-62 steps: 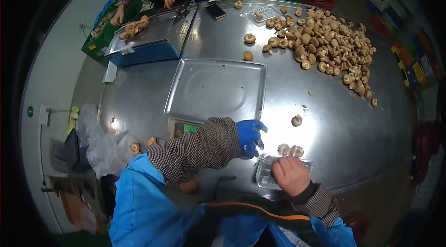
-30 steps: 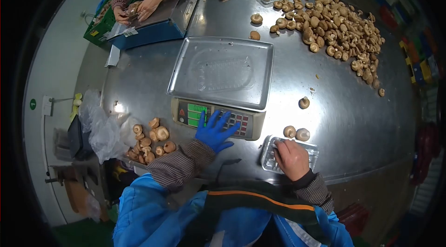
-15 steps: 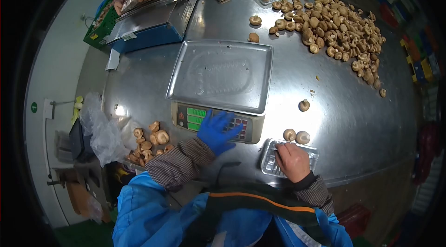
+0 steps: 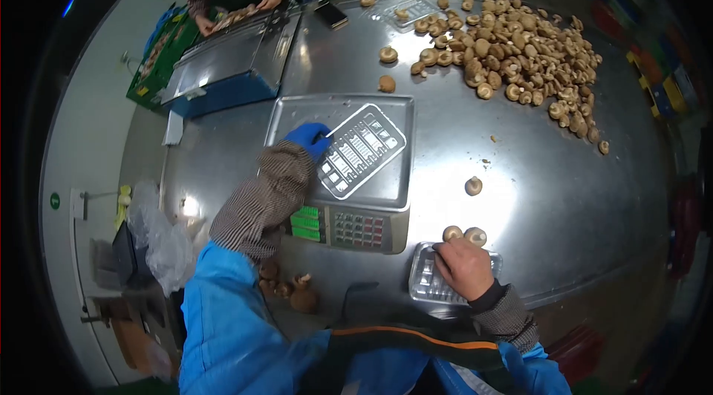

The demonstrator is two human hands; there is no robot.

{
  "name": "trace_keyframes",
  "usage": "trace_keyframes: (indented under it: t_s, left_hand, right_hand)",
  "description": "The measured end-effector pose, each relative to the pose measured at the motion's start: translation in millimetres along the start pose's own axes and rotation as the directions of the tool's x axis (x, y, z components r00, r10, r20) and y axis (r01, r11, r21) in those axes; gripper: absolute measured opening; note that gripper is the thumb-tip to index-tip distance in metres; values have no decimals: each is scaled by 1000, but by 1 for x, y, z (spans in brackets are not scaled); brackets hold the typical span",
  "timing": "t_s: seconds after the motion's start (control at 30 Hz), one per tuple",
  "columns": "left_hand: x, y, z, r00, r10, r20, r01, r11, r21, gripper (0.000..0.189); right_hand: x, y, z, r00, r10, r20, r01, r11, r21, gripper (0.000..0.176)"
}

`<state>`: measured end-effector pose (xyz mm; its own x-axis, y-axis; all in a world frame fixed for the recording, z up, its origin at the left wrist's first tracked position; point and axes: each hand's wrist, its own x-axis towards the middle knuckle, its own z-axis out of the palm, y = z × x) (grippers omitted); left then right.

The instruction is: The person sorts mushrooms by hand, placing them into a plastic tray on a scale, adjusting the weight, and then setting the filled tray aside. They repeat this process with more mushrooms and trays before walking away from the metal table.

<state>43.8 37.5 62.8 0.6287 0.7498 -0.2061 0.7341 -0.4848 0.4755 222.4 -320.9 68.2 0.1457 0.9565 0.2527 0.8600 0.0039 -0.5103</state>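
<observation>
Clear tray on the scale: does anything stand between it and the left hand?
Nothing visible does: the left hand, gloved in blue, meets the clear tray at its edge, over the metal pan.

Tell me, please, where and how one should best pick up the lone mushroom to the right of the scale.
I'd grip the lone mushroom by opposite sides of its cap, coming from above. The cap is rounded, and nothing stands close around it on the metal table, so fingers should fit either side.

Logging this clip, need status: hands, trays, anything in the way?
Left hand at clear tray on scale pan. Right hand at second tray. Two mushrooms close beyond it.
</observation>
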Motion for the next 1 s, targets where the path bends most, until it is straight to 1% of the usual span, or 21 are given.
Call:
trace_keyframes:
  t_s: [0.07, 0.1, 0.17, 0.2, 0.23, 0.27, 0.3, 0.33, 0.4, 0.47, 0.5, 0.53, 0.57, 0.63, 0.73, 0.8, 0.83, 0.87, 0.93, 0.97, 1.0]
  left_hand:
    - [-5, 26, 2, 996, -90, -18, 80, 943, -324, 27]
    - [-10, 43, 4, 991, -134, -7, 115, 872, -477, 21]
    - [-24, 91, 15, 996, 35, 80, 16, 828, -561, 20]
    - [-29, 117, 26, 989, 118, 90, -54, 851, -523, 21]
    - [-31, 140, 40, 975, 199, 102, -127, 866, -484, 22]
    - [-24, 152, 61, 937, 331, 113, -239, 841, -486, 25]
    - [-22, 171, 75, 926, 327, 186, -176, 813, -555, 23]
    - [-13, 188, 83, 903, 366, 222, -198, 817, -542, 25]
    - [27, 206, 94, 859, 352, 371, -127, 849, -513, 43]
    - [94, 200, 116, 882, 264, 390, -34, 861, -507, 66]
    - [127, 197, 125, 890, 220, 399, 13, 863, -505, 78]
    - [156, 197, 128, 895, 179, 410, 13, 906, -423, 88]
    - [183, 197, 129, 899, 138, 416, 12, 941, -339, 99]
    - [229, 202, 141, 919, 65, 388, -7, 989, -148, 117]
    - [276, 226, 158, 958, -1, 287, -37, 991, 126, 135]
    - [292, 246, 156, 974, -23, 225, -36, 967, 253, 141]
    - [315, 243, 167, 973, 7, 229, -28, 996, 88, 145]
    - [333, 236, 179, 968, 92, 234, -113, 990, 79, 145]
    - [327, 253, 173, 935, 255, 247, -278, 959, 62, 145]
    - [328, 265, 176, 931, 223, 289, -291, 931, 220, 145]
    - [322, 277, 178, 933, 227, 278, -294, 928, 229, 145]
  right_hand:
    - [9, 9, -9, 992, 114, -50, -107, 986, 130, 17]
    - [11, 19, -15, 971, 234, 54, -240, 938, 250, 34]
    - [31, 30, -24, 911, 410, 41, -380, 800, 465, 43]
    - [42, 38, -30, 872, 487, 49, -426, 706, 566, 47]
    - [51, 55, -26, 841, 538, 54, -419, 587, 693, 48]
    - [60, 74, -23, 811, 581, 66, -390, 454, 801, 48]
    - [71, 87, -33, 753, 634, 177, -356, 166, 920, 40]
    - [76, 100, -43, 701, 686, 197, -324, 60, 944, 34]
    - [71, 149, -45, 604, 789, 110, -301, 98, 949, 32]
    - [50, 230, -43, 571, 817, -83, -423, 379, 823, 31]
    - [39, 258, -53, 533, 831, -159, -514, 468, 719, 32]
    - [30, 281, -64, 496, 835, -239, -604, 529, 596, 32]
    - [23, 301, -73, 492, 815, -304, -702, 579, 415, 32]
    - [16, 336, -87, 509, 756, -412, -827, 562, 8, 32]
    - [41, 373, -91, 476, 764, -435, -852, 523, -13, 35]
    - [68, 388, -89, 498, 760, -419, -831, 556, 20, 43]
    - [81, 405, -80, 542, 722, -431, -796, 606, 15, 43]
    - [91, 420, -71, 583, 682, -441, -757, 653, 9, 43]
    - [115, 424, -64, 636, 657, -406, -696, 715, 67, 42]
    - [126, 425, -63, 653, 679, -335, -685, 719, 122, 40]
    - [131, 431, -58, 686, 645, -337, -639, 755, 144, 40]
